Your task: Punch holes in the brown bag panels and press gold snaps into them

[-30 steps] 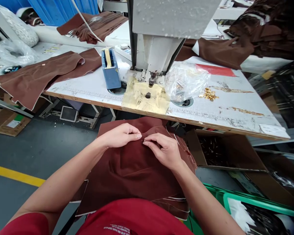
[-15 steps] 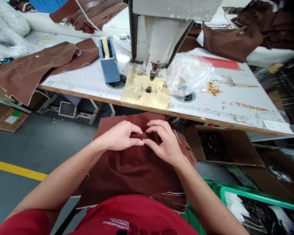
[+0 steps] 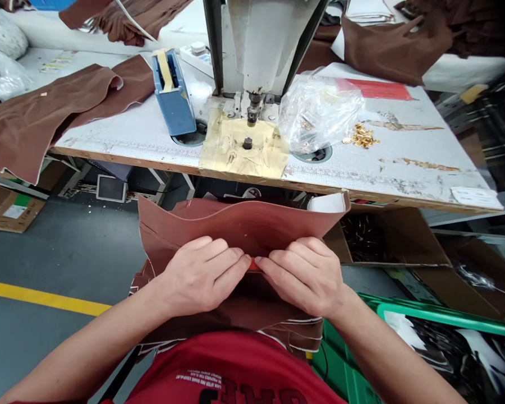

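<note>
My left hand (image 3: 204,276) and my right hand (image 3: 305,275) are closed on a brown fabric panel (image 3: 235,221) above my lap. Their thumbs nearly meet at its middle. Between the thumb tips shows a small orange-red strip (image 3: 253,265), mostly covered, so I cannot tell what it is. Beyond my knuckles the panel's far edge stands up in a wave, and a white patch (image 3: 326,203) shows at its right corner. More brown pieces with pale edges (image 3: 297,332) lie under it on my lap.
Ahead stands a press machine (image 3: 255,109) on a worktable (image 3: 429,163). A blue tape dispenser (image 3: 174,104) is left of it; a clear plastic bag (image 3: 320,115) and gold-coloured metal pieces (image 3: 364,136) are right. Lower right are a cardboard box (image 3: 398,235) and green crate (image 3: 446,317).
Both hands have gone from fingertip handling to a closed hold on the brown panel. Its far edge has risen and spread wider. The orange-red strip now shows between my thumbs.
</note>
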`<state>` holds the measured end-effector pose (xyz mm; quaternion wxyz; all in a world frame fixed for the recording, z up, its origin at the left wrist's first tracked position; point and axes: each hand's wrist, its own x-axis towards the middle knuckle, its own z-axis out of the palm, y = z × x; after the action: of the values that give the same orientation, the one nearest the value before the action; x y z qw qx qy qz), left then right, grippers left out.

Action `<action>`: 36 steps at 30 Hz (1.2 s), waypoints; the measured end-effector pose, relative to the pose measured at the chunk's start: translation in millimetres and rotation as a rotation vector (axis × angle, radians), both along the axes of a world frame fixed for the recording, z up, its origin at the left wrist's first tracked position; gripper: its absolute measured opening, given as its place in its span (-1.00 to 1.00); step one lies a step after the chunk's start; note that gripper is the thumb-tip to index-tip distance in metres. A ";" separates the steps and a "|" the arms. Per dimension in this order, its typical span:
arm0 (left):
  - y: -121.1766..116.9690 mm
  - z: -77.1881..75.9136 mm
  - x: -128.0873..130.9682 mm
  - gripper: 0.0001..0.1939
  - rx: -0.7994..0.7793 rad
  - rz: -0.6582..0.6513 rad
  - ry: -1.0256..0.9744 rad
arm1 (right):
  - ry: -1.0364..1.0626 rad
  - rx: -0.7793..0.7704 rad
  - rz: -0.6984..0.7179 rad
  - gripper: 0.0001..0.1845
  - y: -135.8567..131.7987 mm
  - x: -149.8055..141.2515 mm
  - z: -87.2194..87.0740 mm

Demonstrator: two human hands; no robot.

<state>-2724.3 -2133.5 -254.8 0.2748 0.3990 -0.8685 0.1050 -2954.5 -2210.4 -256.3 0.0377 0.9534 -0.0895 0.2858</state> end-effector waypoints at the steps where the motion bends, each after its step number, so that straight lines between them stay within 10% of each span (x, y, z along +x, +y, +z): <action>1: 0.6 -0.6 0.7 -0.82 -0.018 -0.010 -0.002 | 0.001 -0.014 -0.002 -0.85 1.2 -1.4 0.2; 11: -9.8 2.2 0.5 -0.82 0.134 -0.053 0.034 | 0.084 0.126 -0.042 -0.95 -4.2 4.9 5.1; 20: -70.0 88.8 27.8 -0.64 1.130 -0.072 0.657 | 0.113 1.222 -0.025 -0.62 -56.3 34.9 100.7; 36: -23.5 65.5 25.1 -0.48 1.170 -0.055 0.788 | -0.037 1.519 -0.066 -0.59 -3.1 38.3 74.2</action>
<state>-2699.2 -2157.0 -189.3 0.3117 0.4675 -0.6279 -0.5386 -2916.2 -2213.5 -182.1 -0.6219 0.7094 -0.2906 0.1601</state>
